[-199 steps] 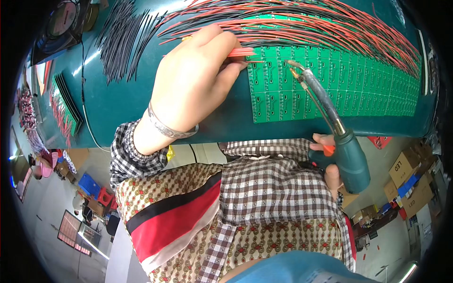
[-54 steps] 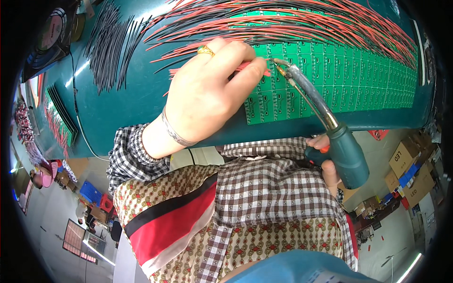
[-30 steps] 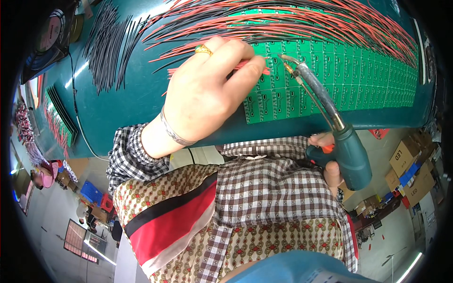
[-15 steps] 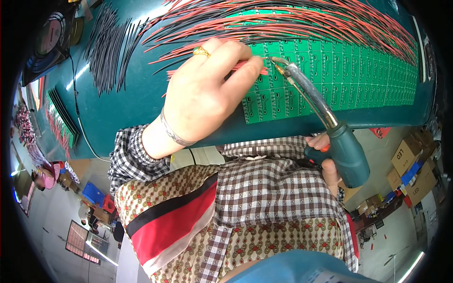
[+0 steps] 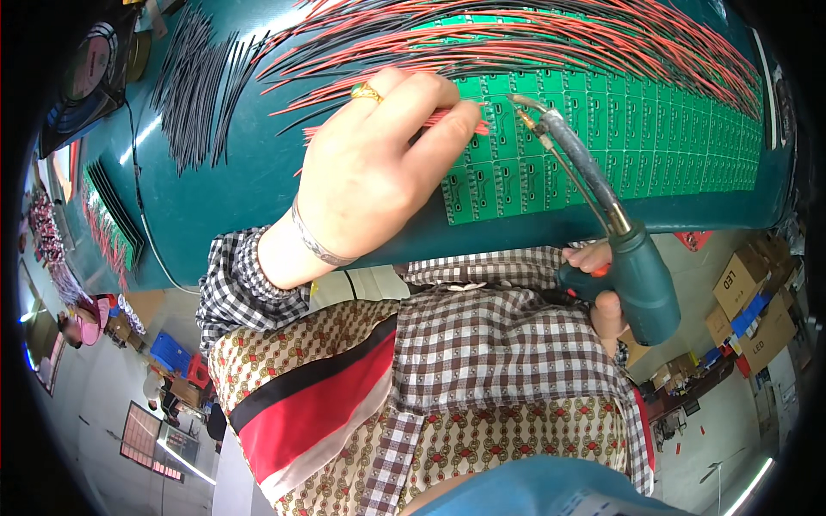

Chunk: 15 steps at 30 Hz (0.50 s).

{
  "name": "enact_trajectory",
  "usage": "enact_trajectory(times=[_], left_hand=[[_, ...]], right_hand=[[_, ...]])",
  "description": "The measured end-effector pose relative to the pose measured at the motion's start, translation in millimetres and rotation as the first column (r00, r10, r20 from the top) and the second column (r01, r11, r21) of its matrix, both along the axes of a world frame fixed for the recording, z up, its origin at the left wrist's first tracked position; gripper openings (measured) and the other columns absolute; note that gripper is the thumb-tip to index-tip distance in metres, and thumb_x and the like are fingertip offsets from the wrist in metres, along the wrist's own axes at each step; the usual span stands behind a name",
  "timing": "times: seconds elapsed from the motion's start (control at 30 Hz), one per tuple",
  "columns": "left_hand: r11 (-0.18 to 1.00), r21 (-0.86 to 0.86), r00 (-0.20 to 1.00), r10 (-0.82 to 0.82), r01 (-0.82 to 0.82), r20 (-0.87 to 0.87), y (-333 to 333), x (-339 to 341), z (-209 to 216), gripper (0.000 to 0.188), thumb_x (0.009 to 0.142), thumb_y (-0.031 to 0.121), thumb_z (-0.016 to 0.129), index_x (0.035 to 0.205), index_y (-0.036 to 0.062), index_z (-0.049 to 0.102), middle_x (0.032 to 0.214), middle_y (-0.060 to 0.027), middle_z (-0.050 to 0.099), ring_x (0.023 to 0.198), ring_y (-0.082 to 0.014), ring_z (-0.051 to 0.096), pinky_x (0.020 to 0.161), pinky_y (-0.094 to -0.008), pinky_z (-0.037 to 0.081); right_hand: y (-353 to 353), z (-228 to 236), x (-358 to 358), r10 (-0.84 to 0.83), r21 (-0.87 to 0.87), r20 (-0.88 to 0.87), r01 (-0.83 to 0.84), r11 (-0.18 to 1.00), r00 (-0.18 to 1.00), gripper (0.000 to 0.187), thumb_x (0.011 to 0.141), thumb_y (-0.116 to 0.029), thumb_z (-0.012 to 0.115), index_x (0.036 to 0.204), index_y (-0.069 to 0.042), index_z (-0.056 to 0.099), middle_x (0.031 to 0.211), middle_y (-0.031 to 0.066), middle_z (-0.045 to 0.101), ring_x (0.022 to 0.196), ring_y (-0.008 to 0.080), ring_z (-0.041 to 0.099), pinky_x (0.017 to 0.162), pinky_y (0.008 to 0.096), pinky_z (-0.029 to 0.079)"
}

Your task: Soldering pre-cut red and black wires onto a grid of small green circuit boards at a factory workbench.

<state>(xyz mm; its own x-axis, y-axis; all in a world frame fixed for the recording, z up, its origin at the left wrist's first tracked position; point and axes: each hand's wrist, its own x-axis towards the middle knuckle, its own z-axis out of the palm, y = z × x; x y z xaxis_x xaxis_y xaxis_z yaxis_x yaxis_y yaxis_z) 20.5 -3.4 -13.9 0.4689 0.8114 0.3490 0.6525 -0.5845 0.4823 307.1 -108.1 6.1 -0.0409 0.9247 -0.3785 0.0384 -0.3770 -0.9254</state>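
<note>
My left hand (image 5: pixel 379 168) is closed round several red wires (image 5: pixel 437 119), whose ends poke out between thumb and forefinger over the left part of a green circuit board panel (image 5: pixel 602 159). A dark green soldering gun (image 5: pixel 645 284) is gripped in my right hand (image 5: pixel 604 301), partly hidden behind its handle. The gun's metal barrel slants up and left, and its bent tip (image 5: pixel 519 101) hovers at the panel a little right of the red wire ends. Whether the tip touches the board I cannot tell. More red and black wires (image 5: pixel 516 43) lie across the panel's far side.
Loose black wires (image 5: pixel 202 95) lie at the far left of the green table (image 5: pixel 258 202). A stack of boards with red wires (image 5: pixel 116 215) stands by the left edge, near a cable (image 5: pixel 142 202). A dark fan-like unit (image 5: pixel 90 73) sits in the far left corner. Cardboard boxes (image 5: pixel 753 292) stand beyond, right.
The soldering gun in my right hand has shifted slightly right, taking its tip away from the red wire ends. My left hand has stayed almost still.
</note>
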Motion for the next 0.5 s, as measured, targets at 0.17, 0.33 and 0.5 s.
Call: enact_trajectory(times=[0.17,0.33,0.5], left_hand=[[1.000,-0.014,1.000,0.009,-0.010,-0.010,-1,0,1,0.038,0.070,-0.006,0.075,0.107,0.0022,0.073,0.095,-0.0071,0.067,0.081,-0.0247,0.064,0.068,-0.0338,0.052],[1.000,-0.008,1.000,0.005,-0.005,-0.016,-1,-1,0,0.038,0.069,-0.006,0.076,0.107,0.0021,0.073,0.096,-0.0075,0.066,0.082,-0.0250,0.064,0.069,-0.0338,0.053],[1.000,-0.015,1.000,-0.004,0.004,-0.010,0,-1,2,0.038,0.069,-0.006,0.076,0.106,0.0018,0.073,0.096,-0.0078,0.067,0.083,-0.0255,0.064,0.070,-0.0341,0.053]], right_hand=[[-1,0,-1,-0.018,0.008,0.009,0.017,1.000,1.000,0.071,0.080,-0.064,0.079,0.100,0.002,0.061,0.092,0.0141,0.063,0.091,0.0258,0.066,0.089,0.0434,0.059],[-2,-1,2,0.002,-0.014,-0.006,-0.002,1.000,1.000,0.070,0.081,-0.063,0.079,0.102,0.002,0.061,0.095,0.0137,0.063,0.093,0.0251,0.065,0.092,0.0427,0.058],[-4,-11,9,0.071,0.078,-0.183,-0.058,0.995,0.981,0.051,0.086,-0.028,0.086,0.119,0.003,0.063,0.105,0.0128,0.069,0.101,0.0264,0.069,0.098,0.0470,0.057]])
